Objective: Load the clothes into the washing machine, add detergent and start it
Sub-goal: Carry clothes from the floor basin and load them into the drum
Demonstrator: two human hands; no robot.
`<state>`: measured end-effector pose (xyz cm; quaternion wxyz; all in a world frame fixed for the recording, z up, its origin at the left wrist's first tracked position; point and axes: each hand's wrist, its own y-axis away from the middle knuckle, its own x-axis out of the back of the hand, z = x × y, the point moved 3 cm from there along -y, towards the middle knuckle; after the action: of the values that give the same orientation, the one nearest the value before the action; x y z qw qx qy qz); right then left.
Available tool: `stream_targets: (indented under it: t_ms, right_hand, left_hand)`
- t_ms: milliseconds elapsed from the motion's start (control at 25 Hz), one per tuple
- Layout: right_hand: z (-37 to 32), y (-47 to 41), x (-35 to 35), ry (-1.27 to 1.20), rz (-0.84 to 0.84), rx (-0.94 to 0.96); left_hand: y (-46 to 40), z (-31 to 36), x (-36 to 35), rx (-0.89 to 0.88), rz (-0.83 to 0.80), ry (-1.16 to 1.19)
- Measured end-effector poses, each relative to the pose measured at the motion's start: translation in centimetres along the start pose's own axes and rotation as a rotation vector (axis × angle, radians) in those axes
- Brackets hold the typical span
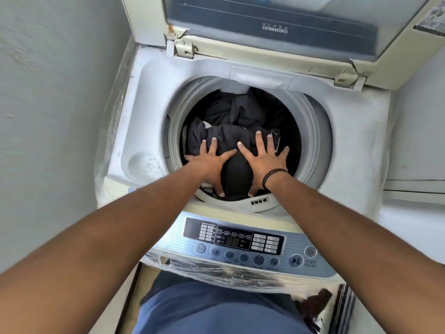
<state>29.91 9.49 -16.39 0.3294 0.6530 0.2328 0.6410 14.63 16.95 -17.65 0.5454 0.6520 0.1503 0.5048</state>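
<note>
At frame centre, the left hand (209, 162) and right hand (262, 160) press flat, fingers spread, on dark clothes (231, 131) inside the washing machine drum (313, 131).

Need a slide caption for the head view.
Both hands press dark clothes into the open top-load washer's drum.

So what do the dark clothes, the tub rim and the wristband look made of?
Dark clothes: soft matte fabric, going by the folds. Tub rim: probably moulded grey plastic, smooth with a dull sheen. Wristband on the right wrist: thin black cords, perhaps elastic; too small to tell.
</note>
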Motion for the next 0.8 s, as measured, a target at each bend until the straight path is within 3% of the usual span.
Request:
stream_targets:
  t_ms: [160,240,320,480,640,800]
  right_hand:
    - [1.1,-1.4,0.2,-0.013,0.003,-0.124]
    - [1.1,-1.6,1.9,-0.044,-0.075,-0.109]
    - [0.5,-1.3,3.9,-0.105,-0.109,-0.024]
    - [-2.1,0.8,4.6,-0.158,0.157,0.280]
    - [-4.7,1.3,1.1,-0.070,0.109,0.257]
    - [-4.9,1.8,2.8,-0.278,0.098,0.341]
  left_hand:
    - [-1.2,-2.6,1.2,0.088,0.086,-0.110]
    - [-1.9,-3.7,2.4,0.086,0.133,-0.063]
    - [-2.3,-4.0,3.5,0.049,0.131,0.025]
    - [-3.0,-4.4,4.8,-0.005,0.166,0.202]
    - [-2.5,-3.9,5.6,-0.112,0.101,0.494]
    - [-3.3,-4.2,5.8,-0.103,0.096,0.685]
